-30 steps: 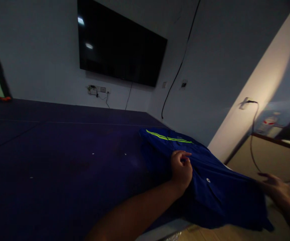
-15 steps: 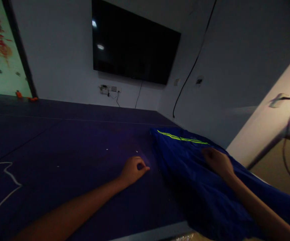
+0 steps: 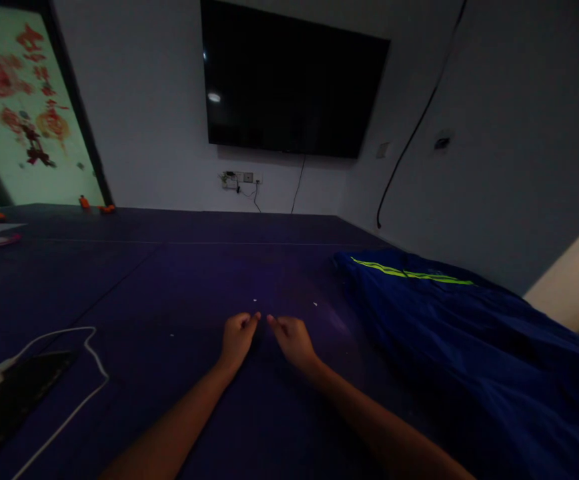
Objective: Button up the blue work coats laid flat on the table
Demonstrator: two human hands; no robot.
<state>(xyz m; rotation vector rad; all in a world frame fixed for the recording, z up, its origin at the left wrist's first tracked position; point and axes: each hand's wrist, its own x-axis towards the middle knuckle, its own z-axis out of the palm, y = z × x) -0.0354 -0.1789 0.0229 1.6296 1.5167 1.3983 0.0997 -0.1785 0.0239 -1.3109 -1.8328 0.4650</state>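
Observation:
My left hand [image 3: 237, 339] and my right hand [image 3: 293, 340] rest side by side on the dark blue table top [image 3: 179, 280], fingertips nearly touching. Both have the fingers curled in loosely, and nothing shows in either. A blue work garment [image 3: 469, 333] with a yellow-green reflective stripe [image 3: 409, 272] lies spread on the table to the right of my right hand, apart from it. The room is dim.
A dark flat device [image 3: 14, 393] with a white cable [image 3: 77, 347] lies at the table's left front. A large black screen [image 3: 294, 83] hangs on the far wall above a socket [image 3: 242, 179]. A decorated pale panel [image 3: 24, 127] stands at the left.
My right hand has left the blue garment and come left beside my left hand. My view has turned left, bringing the device and cable into sight.

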